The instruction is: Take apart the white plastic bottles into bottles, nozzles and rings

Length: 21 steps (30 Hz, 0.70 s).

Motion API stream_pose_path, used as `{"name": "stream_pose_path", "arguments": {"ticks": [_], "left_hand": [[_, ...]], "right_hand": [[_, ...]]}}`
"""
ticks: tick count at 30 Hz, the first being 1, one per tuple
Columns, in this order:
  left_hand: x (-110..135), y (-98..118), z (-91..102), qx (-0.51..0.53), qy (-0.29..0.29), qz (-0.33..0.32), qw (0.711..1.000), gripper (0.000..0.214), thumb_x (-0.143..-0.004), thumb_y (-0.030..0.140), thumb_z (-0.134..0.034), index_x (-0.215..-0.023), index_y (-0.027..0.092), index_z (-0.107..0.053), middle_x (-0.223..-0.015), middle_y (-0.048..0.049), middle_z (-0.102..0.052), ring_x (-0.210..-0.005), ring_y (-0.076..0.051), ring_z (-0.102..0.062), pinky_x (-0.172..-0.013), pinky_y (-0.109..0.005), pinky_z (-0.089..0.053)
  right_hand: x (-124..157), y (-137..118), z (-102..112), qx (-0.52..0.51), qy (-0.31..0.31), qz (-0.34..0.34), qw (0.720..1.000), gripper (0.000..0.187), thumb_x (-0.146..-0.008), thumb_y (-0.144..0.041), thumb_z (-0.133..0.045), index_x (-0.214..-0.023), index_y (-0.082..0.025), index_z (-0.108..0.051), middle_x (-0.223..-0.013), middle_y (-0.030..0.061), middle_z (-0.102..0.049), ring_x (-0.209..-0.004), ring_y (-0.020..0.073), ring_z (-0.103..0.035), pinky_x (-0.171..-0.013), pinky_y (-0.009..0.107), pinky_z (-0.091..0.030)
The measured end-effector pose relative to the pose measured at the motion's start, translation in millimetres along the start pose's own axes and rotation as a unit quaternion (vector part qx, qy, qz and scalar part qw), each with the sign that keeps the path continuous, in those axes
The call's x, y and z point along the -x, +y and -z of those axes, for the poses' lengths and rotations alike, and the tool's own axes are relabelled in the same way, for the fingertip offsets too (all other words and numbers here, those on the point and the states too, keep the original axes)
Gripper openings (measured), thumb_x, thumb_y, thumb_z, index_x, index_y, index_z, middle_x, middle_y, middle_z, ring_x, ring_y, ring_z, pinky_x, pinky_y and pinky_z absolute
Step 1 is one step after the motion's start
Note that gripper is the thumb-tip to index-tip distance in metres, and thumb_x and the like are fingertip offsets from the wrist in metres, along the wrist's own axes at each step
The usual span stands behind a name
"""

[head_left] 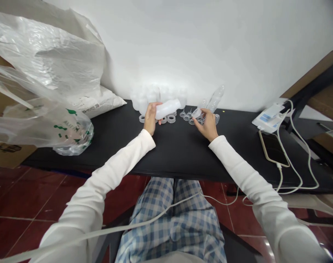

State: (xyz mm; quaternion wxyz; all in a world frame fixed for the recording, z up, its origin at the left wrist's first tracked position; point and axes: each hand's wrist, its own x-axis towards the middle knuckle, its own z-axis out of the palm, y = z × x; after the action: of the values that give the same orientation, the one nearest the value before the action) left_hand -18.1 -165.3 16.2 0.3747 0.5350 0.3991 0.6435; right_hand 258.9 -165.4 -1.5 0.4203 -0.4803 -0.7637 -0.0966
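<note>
My left hand (150, 117) is closed around a white translucent bottle (168, 109), which lies tilted with its neck toward the right. Between the fingers of my right hand (208, 124) is a clear cap (196, 112), held apart from the bottle. Below the bottle, several clear rings (171, 118) rest on the black table. Small clear funnel-shaped pieces (182, 113) lie between my hands, and some are partly hidden by my right hand. Behind the left hand stand several more translucent bottles (140, 102) against the wall.
Clear plastic sleeves (217, 95) lean at the wall behind my right hand. Large plastic bags (73, 124) crowd the left end of the black table (172, 153). At the right are a power strip (269, 117), a phone (273, 148) and white cables. One cable crosses my lap.
</note>
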Motion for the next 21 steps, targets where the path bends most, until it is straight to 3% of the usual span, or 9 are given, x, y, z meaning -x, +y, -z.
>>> {"name": "stream_pose_path", "arguments": {"ticks": [3, 6, 9, 11, 15, 18, 21], "left_hand": [[-1, 2, 27.0, -0.056, 0.046, -0.107, 0.992, 0.069, -0.080, 0.080, -0.061, -0.120, 0.024, -0.061, -0.126, -0.0095, -0.064, -0.123, -0.026, -0.062, -0.099, -0.034, -0.054], [-14, 1, 57.3, -0.062, 0.139, -0.143, 0.978, 0.065, -0.082, 0.071, -0.066, -0.126, 0.024, -0.056, -0.142, -0.0094, -0.055, -0.141, -0.024, -0.048, -0.120, -0.037, -0.039], [-31, -5, 82.4, -0.019, 0.250, -0.093, 0.964, 0.049, -0.090, 0.060, -0.060, -0.126, 0.027, -0.054, -0.146, -0.0068, -0.053, -0.146, -0.021, -0.044, -0.123, -0.036, -0.037], [-40, -11, 93.5, 0.034, 0.282, -0.022, 0.959, 0.041, -0.094, 0.055, -0.055, -0.125, 0.029, -0.055, -0.141, -0.0071, -0.058, -0.144, -0.019, -0.047, -0.120, -0.036, -0.040], [-45, -22, 103.2, 0.091, 0.247, 0.073, 0.962, 0.045, -0.092, 0.058, -0.048, -0.122, 0.027, -0.060, -0.128, -0.0108, -0.066, -0.132, -0.021, -0.060, -0.111, -0.035, -0.050], [-46, -29, 106.4, 0.107, 0.233, 0.076, 0.964, 0.048, -0.085, 0.062, -0.057, -0.117, 0.026, -0.061, -0.125, -0.0104, -0.069, -0.125, -0.022, -0.064, -0.109, -0.038, -0.051], [-48, -35, 108.7, 0.073, 0.257, 0.073, 0.961, 0.047, -0.080, 0.058, -0.068, -0.110, 0.024, -0.055, -0.131, -0.0099, -0.065, -0.126, -0.020, -0.063, -0.110, -0.038, -0.049]], "right_hand": [[-1, -2, 2, -0.008, -0.004, -0.021, 1.000, 0.052, -0.095, -0.054, -0.056, -0.131, -0.017, -0.048, -0.110, 0.0138, -0.065, -0.091, 0.0281, -0.063, -0.094, 0.052, -0.048], [0, -4, 2, -0.015, -0.005, -0.015, 1.000, 0.052, -0.094, -0.054, -0.056, -0.129, -0.017, -0.050, -0.107, 0.0136, -0.066, -0.091, 0.0288, -0.064, -0.092, 0.052, -0.048], [0, -6, 1, -0.016, -0.003, -0.003, 1.000, 0.051, -0.094, -0.054, -0.058, -0.129, -0.017, -0.051, -0.106, 0.0134, -0.066, -0.093, 0.0294, -0.064, -0.092, 0.051, -0.048], [1, -5, 0, -0.018, -0.004, -0.002, 1.000, 0.051, -0.094, -0.053, -0.058, -0.130, -0.017, -0.050, -0.106, 0.0135, -0.066, -0.094, 0.0299, -0.064, -0.092, 0.052, -0.048], [2, -4, -2, -0.016, -0.005, -0.003, 1.000, 0.052, -0.094, -0.054, -0.057, -0.130, -0.017, -0.050, -0.106, 0.0134, -0.065, -0.094, 0.0297, -0.064, -0.092, 0.051, -0.048], [2, -3, -2, -0.011, -0.004, 0.000, 1.000, 0.052, -0.094, -0.054, -0.057, -0.130, -0.017, -0.051, -0.104, 0.0124, -0.065, -0.089, 0.0278, -0.063, -0.091, 0.050, -0.048], [3, -4, -3, -0.010, -0.005, 0.003, 1.000, 0.052, -0.094, -0.055, -0.056, -0.130, -0.017, -0.051, -0.104, 0.0118, -0.065, -0.086, 0.0263, -0.063, -0.091, 0.050, -0.049]]}}
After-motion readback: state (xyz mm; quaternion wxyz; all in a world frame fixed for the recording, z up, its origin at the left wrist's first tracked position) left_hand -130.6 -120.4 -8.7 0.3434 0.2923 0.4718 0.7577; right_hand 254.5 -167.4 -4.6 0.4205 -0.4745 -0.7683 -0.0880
